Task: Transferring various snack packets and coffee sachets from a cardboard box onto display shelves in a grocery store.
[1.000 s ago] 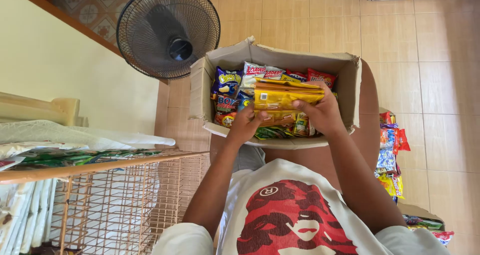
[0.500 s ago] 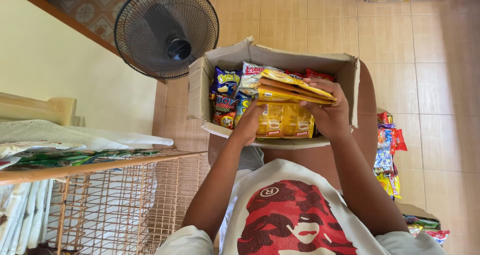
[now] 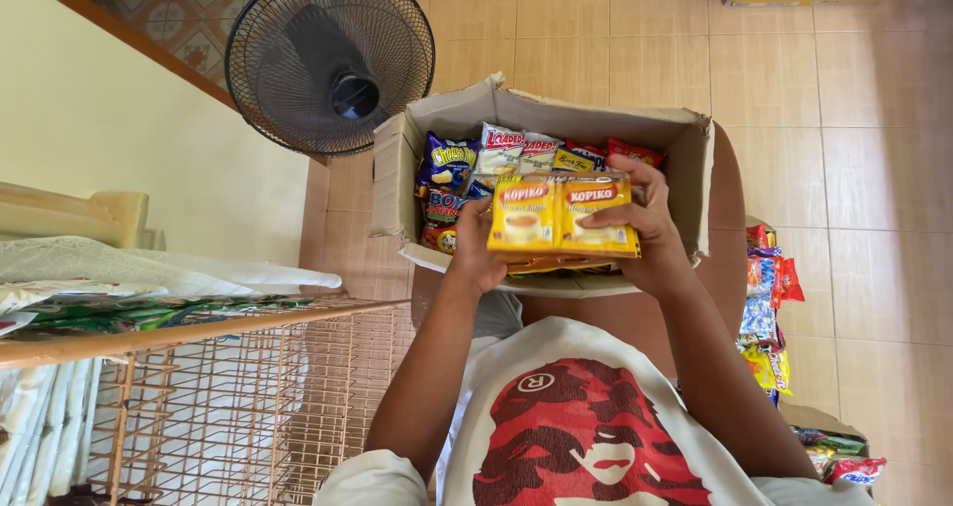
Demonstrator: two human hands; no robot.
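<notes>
We are gripping the yellow sachets [image 3: 562, 215] with left hand [image 3: 478, 253] and right hand [image 3: 645, 230], above the box [image 3: 695, 183] at twelve o'clock; seemingly light, floppy, best pinched at edges.

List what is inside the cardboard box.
The box holds snack bags in blue, white, yellow and red along its far side. Yellow sachets, held by left hand and right hand, cover whatever lies below.

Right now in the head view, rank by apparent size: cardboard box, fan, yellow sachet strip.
1-2. Cardboard box and fan: close, not ranked; the box is partly hidden.
3. Yellow sachet strip, held in both hands, nearest the camera and clearly smallest.
</notes>
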